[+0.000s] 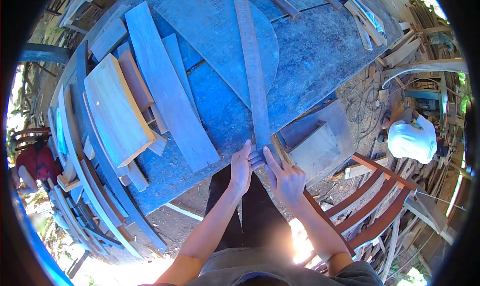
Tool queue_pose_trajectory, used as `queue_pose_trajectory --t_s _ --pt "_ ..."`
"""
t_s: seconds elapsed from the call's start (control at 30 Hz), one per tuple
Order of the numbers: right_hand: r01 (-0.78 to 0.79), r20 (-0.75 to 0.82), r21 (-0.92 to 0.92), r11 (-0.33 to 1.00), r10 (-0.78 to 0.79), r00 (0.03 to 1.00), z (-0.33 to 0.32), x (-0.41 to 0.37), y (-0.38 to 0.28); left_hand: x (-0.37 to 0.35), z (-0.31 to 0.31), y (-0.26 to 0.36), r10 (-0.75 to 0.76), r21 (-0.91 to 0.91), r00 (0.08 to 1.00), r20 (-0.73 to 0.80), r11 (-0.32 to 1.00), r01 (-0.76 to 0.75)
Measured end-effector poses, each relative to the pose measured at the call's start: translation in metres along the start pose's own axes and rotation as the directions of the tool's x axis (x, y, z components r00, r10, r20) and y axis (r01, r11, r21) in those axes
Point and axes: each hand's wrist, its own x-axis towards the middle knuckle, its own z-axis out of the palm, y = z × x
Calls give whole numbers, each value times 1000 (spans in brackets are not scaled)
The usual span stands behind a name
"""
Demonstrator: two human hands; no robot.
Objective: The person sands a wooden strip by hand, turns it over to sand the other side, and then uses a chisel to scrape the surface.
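Note:
Both of my hands are close together at the near end of a long narrow wooden board (254, 71), which lies across the blue table (320, 61) and points toward me. My left hand (241, 172) is closed, its thumb up and its fingers curled in toward a small dark piece. My right hand (286, 181) has its index finger stretched to the same piece, the other fingers folded. Just past the board's end, this piece is mostly hidden by the fingers, and its kind cannot be made out.
Several wooden boards (170, 91) lie on the table's left side, by a thick pale block (117, 111). A large half-round panel (220, 31) lies under the long board. A brown slatted chair-like frame (375, 201) stands at right. Other people crouch at right (412, 140) and left (37, 163).

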Motion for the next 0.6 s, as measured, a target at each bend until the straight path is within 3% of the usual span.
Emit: queue_pose_trajectory --t_s 0.17,0.2,0.27,0.37,0.5,0.6 --pt "-62 -114 185 981 84 990 2 9 4 5 8 9 88 -83 995 47 993 -84" --pt "-62 -121 180 982 85 989 0 14 6 6 10 9 91 -82 994 55 993 -86" --pt "-121 39 122 985 117 992 -4 27 5 5 11 9 90 -167 993 77 983 -76" --pt "-99 10 135 986 98 995 -1 33 6 14 5 0 133 -22 991 20 991 -132" --pt "-98 1 133 986 99 995 -1 67 10 16 5 -2 220 -6 972 85 975 -220" --pt "-10 -163 -2 1000 10 987 12 138 17 17 2 2 227 34 965 128 972 -233"
